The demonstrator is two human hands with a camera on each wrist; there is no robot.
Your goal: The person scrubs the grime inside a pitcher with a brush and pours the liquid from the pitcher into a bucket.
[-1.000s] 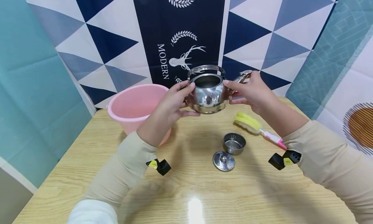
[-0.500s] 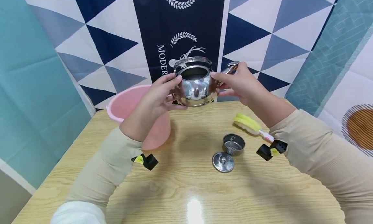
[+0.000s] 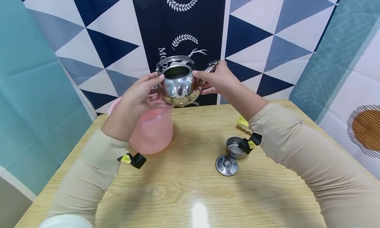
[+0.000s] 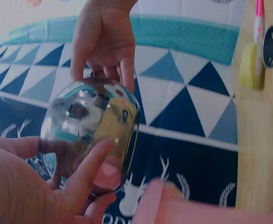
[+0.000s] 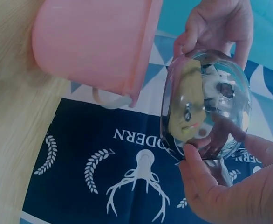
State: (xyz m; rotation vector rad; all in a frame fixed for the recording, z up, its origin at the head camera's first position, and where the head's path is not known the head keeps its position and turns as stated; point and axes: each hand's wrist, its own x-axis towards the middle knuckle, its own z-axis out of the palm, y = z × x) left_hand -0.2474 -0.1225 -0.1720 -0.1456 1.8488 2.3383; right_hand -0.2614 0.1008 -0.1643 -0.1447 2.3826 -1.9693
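A shiny stainless-steel teapot (image 3: pixel 178 89) is held up in the air, upright, its round mouth uncovered and its arched handle (image 3: pixel 175 59) standing over the opening. My left hand (image 3: pixel 138 94) grips its left side, thumb near the rim and fingers spread along the body. On the other side, my right hand (image 3: pixel 221 78) holds it by the spout end, thumb at the rim. The teapot overlaps the right part of the pink bucket's (image 3: pixel 152 135) rim in the head view. Both wrist views show the teapot's (image 5: pixel 206 107) mirror-like underside between the two hands.
On the wooden table (image 3: pixel 178 195) lie a metal strainer basket (image 3: pixel 231 149) and a round knobbed lid (image 3: pixel 226 166), close together. Behind them a yellow sponge brush (image 3: pixel 242 122) is mostly covered by the right sleeve. A patterned cloth (image 3: pixel 252 33) hangs behind the table.
Both hands have carried the teapot leftward, from above the middle of the table to beside and partly over the bucket. The right forearm now covers most of the brush.
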